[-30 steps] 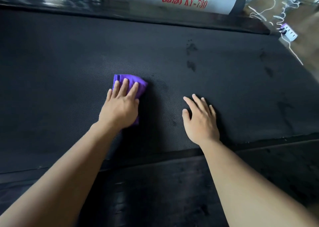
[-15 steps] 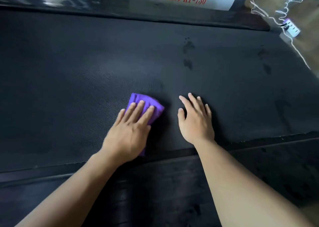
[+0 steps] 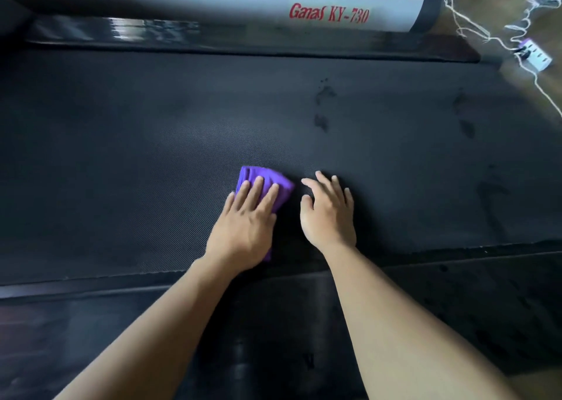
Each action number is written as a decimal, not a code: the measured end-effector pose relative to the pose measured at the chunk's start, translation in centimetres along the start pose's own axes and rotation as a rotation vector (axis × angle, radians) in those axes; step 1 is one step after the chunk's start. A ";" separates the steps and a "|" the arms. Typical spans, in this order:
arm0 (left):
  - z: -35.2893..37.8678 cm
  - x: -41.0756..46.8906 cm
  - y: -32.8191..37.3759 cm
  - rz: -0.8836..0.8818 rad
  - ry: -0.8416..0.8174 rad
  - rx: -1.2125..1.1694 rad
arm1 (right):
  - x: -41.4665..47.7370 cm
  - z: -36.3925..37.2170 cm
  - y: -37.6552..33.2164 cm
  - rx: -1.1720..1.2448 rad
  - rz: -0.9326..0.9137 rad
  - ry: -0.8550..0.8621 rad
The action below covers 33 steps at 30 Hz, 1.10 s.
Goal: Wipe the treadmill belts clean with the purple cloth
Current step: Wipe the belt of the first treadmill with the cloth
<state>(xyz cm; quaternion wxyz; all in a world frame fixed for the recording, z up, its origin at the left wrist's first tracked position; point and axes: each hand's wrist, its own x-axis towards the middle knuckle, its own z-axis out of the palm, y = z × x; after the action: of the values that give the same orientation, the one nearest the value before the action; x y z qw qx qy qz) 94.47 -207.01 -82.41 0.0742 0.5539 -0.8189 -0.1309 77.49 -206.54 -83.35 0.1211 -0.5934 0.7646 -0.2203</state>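
Note:
The black textured treadmill belt (image 3: 152, 156) fills most of the view. A folded purple cloth (image 3: 257, 177) lies on it near the front edge. My left hand (image 3: 246, 226) presses flat on the cloth with straight fingers, covering most of it. My right hand (image 3: 330, 211) rests on the bare belt just right of the cloth, fingers spread and slightly bent, holding nothing. Dark smudges (image 3: 324, 101) mark the belt further back, and more marks (image 3: 465, 119) lie to the right.
A dark side rail (image 3: 121, 314) runs along the near edge under my forearms. At the far side is a glossy rail and a grey cover (image 3: 213, 1) labelled Ganas KY-730. A power strip (image 3: 535, 54) with white cables lies on the floor, top right.
My left hand has slid the cloth toward me and to the right, from mid-belt to close beside my right hand. The right hand has stayed about where it was.

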 end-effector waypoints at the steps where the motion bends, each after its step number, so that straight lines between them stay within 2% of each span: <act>1: 0.0 -1.1 -0.5 -0.004 -0.001 -0.003 | 0.0 -0.4 0.2 0.067 -0.016 -0.011; 5: -0.4 -1.2 -1.6 -0.091 0.022 -0.035 | -1.2 -3.5 2.4 0.330 -0.012 -0.111; 7: -0.2 0.7 -0.7 -0.140 0.035 -0.037 | -2.7 -5.6 4.7 0.303 0.015 -0.056; 10: 0.5 4.4 1.7 -0.165 0.026 -0.038 | -4.3 -8.5 8.3 0.104 0.042 0.007; 13: 1.4 7.0 6.1 -0.055 -0.030 -0.029 | -5.2 -10.5 11.0 -0.074 0.131 -0.028; 17: 3.0 5.3 11.9 0.177 -0.106 -0.030 | -6.6 -10.3 12.5 -0.228 0.157 -0.088; 21: 3.2 1.6 9.1 0.269 -0.097 -0.014 | -6.5 -9.7 12.6 -0.229 0.149 -0.054; 24: 1.9 1.8 3.9 0.183 -0.045 -0.008 | -6.5 -9.5 12.7 -0.228 0.139 -0.033; 27: 1.2 5.5 1.4 0.038 0.015 -0.010 | -6.5 -9.4 12.7 -0.240 0.139 -0.018; 30: 1.2 10.9 2.3 -0.055 0.056 -0.017 | -6.5 -9.3 12.8 -0.265 0.143 -0.016; 33: 1.9 15.6 5.5 -0.027 0.036 0.026 | -6.7 -9.3 12.8 -0.266 0.148 -0.018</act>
<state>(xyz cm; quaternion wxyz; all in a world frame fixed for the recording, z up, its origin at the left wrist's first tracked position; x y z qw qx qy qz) 83.25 -219.29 -83.00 0.0799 0.5683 -0.8114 -0.1110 64.18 -195.80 -81.92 0.0642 -0.5483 0.8275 -0.1023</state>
